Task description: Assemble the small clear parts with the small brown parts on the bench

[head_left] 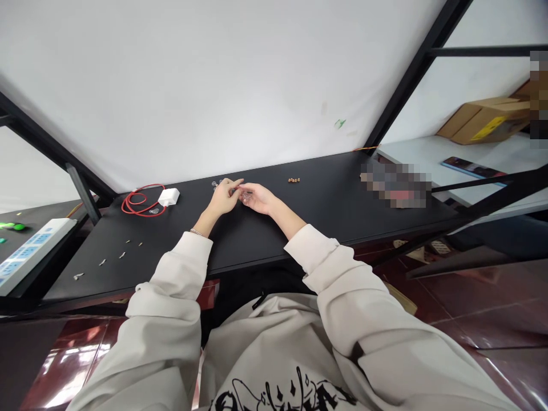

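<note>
**Q:** State of the left hand?

**A:** Narrow. The left hand (pixel 221 197) sits mid-frame above the black table (pixel 325 214), thumb and fingers drawn into a pinch. Whether the pinch holds anything cannot be told; the fingertips are too small to read.

**Q:** And the right?

**A:** Also narrow, fingers loosely curled. The right hand (pixel 260 198) lies just beside the left, its fingertips over a clear piece (pixel 246 197), which it appears to hold.

**Q:** Where are the other such pieces?

**A:** A small cluster of clear bits (pixel 217 184) lies just past the left hand at the table's far side. Their exact shape is too small to tell.

**Q:** Edges and room for moving?

**A:** The far edge meets a white wall (pixel 214 85) a short way beyond the hands. The near edge runs under the forearms, with the sleeves (pixel 317 251) reaching it. To the right, the nearest items are brown beads (pixel 293 180), well apart from the right hand. To the left, a white charger (pixel 168 197) and a red cable (pixel 141 201) stand nearer. Small metal parts (pixel 103 262) lie at lower left, close to the near edge.
</note>
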Demonstrator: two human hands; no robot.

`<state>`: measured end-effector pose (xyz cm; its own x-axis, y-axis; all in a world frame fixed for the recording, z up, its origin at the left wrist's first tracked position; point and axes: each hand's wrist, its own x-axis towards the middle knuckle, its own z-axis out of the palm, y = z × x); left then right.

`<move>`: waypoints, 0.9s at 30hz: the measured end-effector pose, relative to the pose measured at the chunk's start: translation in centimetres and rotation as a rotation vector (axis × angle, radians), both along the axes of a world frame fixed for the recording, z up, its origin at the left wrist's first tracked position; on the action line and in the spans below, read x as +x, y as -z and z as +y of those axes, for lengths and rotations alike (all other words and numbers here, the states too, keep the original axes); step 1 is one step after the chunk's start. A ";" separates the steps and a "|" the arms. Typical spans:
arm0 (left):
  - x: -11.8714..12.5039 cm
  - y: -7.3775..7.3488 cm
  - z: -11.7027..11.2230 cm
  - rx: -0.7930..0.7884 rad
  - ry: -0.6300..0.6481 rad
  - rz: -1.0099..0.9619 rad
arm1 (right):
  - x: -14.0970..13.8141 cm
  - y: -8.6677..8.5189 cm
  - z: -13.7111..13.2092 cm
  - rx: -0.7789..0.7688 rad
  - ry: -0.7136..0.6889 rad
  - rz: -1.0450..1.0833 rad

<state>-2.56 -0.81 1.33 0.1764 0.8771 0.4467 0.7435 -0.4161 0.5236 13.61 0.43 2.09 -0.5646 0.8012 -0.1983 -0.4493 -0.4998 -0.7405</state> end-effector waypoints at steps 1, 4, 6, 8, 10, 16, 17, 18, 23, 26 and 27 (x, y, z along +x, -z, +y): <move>0.0 0.0 0.0 0.005 -0.013 -0.019 | -0.1 -0.1 0.0 -0.023 0.020 0.006; -0.3 0.1 0.1 -0.004 -0.088 -0.081 | 0.1 -0.2 0.3 -0.108 0.100 -0.014; -0.9 0.2 0.4 -0.009 -0.160 -0.093 | 0.4 -0.3 0.5 -0.161 0.160 -0.034; -1.7 0.3 0.7 0.006 -0.243 -0.073 | 0.7 -0.4 0.8 -0.190 0.209 -0.027; -2.6 0.5 1.0 0.012 -0.302 -0.040 | 1.1 -0.5 0.9 -0.197 0.246 -0.006; -4.1 1.4 1.7 -0.017 -0.301 -0.002 | 2.1 -1.0 0.7 -0.154 0.317 0.009; -4.2 1.6 1.8 -0.020 -0.304 -0.005 | 2.2 -1.1 0.7 -0.142 0.329 0.001; -4.2 1.7 1.9 -0.025 -0.309 -0.006 | 2.4 -1.1 0.7 -0.130 0.337 -0.011; -4.0 1.8 1.9 -0.053 -0.329 0.023 | 2.5 -0.9 1.2 -0.168 0.365 -0.036; -3.8 1.6 1.8 -0.053 -0.316 0.059 | 2.4 -0.7 1.6 -0.220 0.426 0.025; -3.8 1.6 1.7 -0.055 -0.311 0.070 | 2.4 -0.7 1.7 -0.224 0.451 0.047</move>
<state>-6.32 0.91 -0.25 -0.0747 0.9164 0.3933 0.8656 -0.1362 0.4818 16.02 2.17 2.76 -0.1846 0.9080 -0.3762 -0.6875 -0.3928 -0.6107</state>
